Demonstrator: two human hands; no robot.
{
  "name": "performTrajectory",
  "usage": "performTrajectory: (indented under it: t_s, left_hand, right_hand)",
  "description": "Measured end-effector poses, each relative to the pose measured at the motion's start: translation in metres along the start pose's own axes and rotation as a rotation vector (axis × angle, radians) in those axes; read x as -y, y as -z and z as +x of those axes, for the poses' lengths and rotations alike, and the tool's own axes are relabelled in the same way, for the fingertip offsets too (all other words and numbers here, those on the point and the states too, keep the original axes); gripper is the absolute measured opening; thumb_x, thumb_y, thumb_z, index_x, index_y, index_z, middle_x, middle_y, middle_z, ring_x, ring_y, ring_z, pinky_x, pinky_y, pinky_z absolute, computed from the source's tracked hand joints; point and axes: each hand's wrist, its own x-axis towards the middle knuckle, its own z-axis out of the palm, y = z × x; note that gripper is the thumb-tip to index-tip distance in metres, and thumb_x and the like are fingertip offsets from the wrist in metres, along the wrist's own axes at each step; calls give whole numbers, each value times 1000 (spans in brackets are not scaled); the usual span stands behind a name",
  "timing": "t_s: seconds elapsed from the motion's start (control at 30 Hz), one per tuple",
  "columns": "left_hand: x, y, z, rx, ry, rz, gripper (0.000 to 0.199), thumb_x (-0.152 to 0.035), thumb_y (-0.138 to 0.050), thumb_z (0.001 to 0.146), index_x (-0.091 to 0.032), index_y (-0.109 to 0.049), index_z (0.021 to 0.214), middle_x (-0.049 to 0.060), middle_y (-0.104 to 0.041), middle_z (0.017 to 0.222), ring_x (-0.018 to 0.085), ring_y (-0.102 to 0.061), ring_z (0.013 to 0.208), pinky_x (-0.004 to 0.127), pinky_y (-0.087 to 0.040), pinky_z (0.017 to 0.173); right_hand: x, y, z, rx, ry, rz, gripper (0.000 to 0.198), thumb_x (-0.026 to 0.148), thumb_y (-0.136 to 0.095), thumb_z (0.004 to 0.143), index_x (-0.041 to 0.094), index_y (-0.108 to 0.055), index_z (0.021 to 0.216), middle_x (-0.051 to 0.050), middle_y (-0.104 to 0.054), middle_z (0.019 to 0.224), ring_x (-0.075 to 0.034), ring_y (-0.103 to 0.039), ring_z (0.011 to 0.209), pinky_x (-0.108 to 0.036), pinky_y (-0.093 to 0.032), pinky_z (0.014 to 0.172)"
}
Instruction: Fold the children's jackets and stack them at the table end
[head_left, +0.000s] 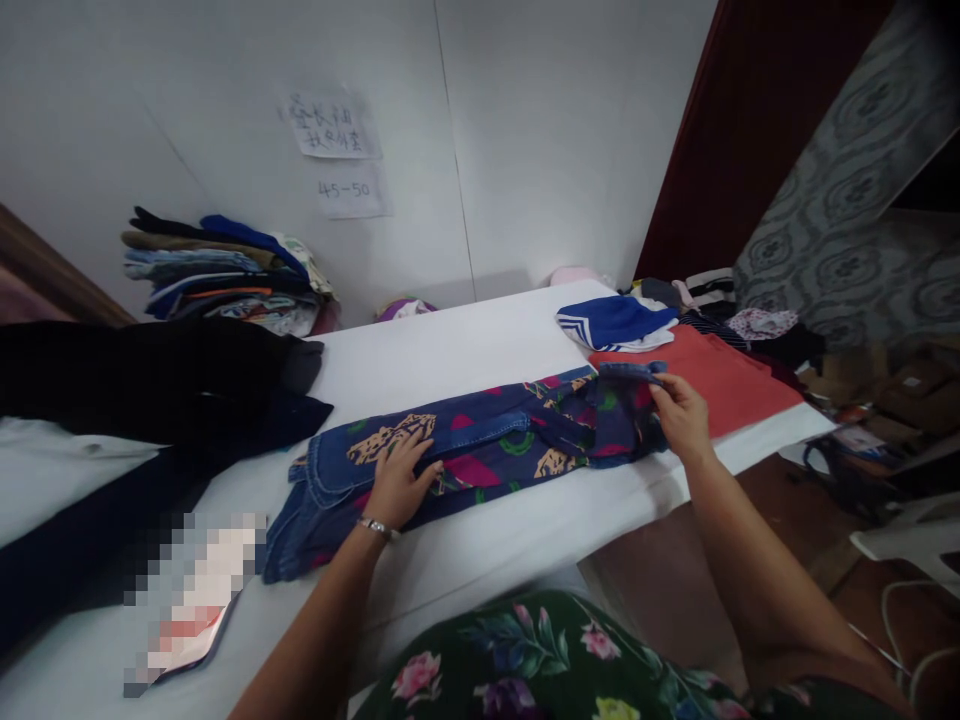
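A long, narrow-folded patterned denim garment point(480, 470) lies across the white table, dark blue with tan, magenta and green shapes. My left hand point(403, 478) rests flat on its left part, fingers spread. At the right end, my right hand point(681, 412) pinches a denim edge between thumb and fingers, holding it slightly up. That edge looks like a cuff or band, though I cannot tell which. Under and behind this end is a red cloth point(731, 380), and a blue garment with white striped trim point(619, 322) lies just beyond.
A stack of folded clothes point(225, 275) stands at the back left. Dark garments point(142, 380) cover the table's left side, near a blurred-out flat object point(199, 600). More clothes point(761, 322) pile up at the right. Handwritten paper signs point(330, 122) hang on the wall.
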Motion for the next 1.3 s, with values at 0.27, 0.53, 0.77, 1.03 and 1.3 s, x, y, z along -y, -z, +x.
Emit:
performTrajectory:
  t_s: [0.27, 0.53, 0.77, 1.03, 1.3]
  left_hand:
    - [-64, 13, -19, 27, -26, -627, 59, -46, -62, 80, -25, -50, 134, 9, -48, 142, 26, -41, 132, 45, -29, 111]
    - [-90, 19, -37, 334, 365, -1653, 66, -67, -40, 86, -21, -56, 130, 9, -62, 126, 28, -51, 123, 40, -41, 103]
    - [-73, 16, -69, 319, 551, -1616, 53, -58, -57, 81, -26, -61, 123, 6, -66, 120, 26, -56, 117, 40, -49, 94]
    - [-72, 17, -82, 392, 687, -1756, 53, -48, -63, 80, -25, -58, 127, 8, -66, 120, 29, -58, 115, 44, -45, 98]
    - [-71, 30, -69, 301, 745, -1817, 53, -51, -53, 85, -20, -58, 127, 9, -69, 111, 27, -65, 103, 40, -49, 91]
  right_hand:
    - [105, -28, -45, 230, 474, 264, 13, 22, -59, 83, 24, -65, 95, -4, -67, 96, -19, -63, 92, -35, -52, 80]
    - [141, -104, -130, 865, 819, 233, 37, 11, -46, 86, 19, -55, 121, -11, -67, 108, -21, -57, 112, -45, -47, 97]
    - [118, -117, -153, 1026, 690, -14, 66, 21, -51, 87, 24, -25, 147, -11, -47, 142, -23, -35, 136, -51, -31, 110]
    - [75, -108, -119, 813, 621, -65, 48, 17, -47, 88, 27, -48, 135, -8, -54, 136, -23, -42, 132, -53, -34, 109]
    - [11, -118, -2, 729, 456, -301, 62, 3, -42, 67, 21, -60, 124, -6, -58, 131, -23, -43, 132, -51, -30, 113]
